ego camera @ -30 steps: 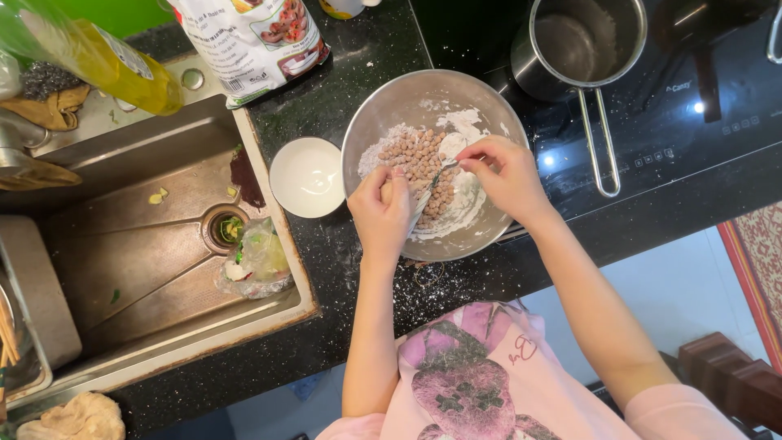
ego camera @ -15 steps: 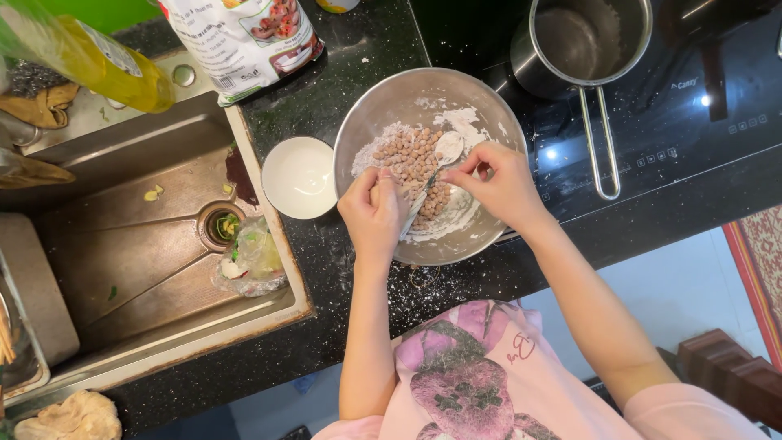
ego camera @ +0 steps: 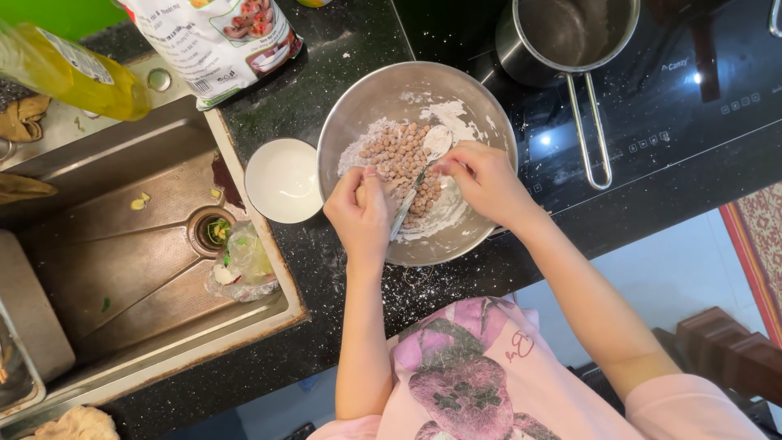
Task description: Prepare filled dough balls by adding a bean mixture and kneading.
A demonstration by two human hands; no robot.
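A steel mixing bowl (ego camera: 383,91) stands on the black counter and holds white flour and a heap of small brown dough balls (ego camera: 399,155). A metal spoon (ego camera: 437,141) lies across the heap, with its handle slanting toward the near rim. My right hand (ego camera: 482,184) reaches in from the right and pinches the spoon just below its head. My left hand (ego camera: 359,213) is curled closed over the bowl's near-left rim, next to the end of the handle. What its fingers enclose is hidden.
A small white bowl (ego camera: 283,180) sits left of the mixing bowl, beside a steel sink (ego camera: 122,261) with scraps at the drain. A printed bag (ego camera: 213,41) and a yellow bottle (ego camera: 75,75) stand behind. A steel saucepan (ego camera: 570,37) rests on the black cooktop (ego camera: 692,98). Flour dusts the counter.
My left hand has drawn back a little toward the bowl's near rim. My right hand stays at the spoon over the dough balls. The view has shifted slightly.
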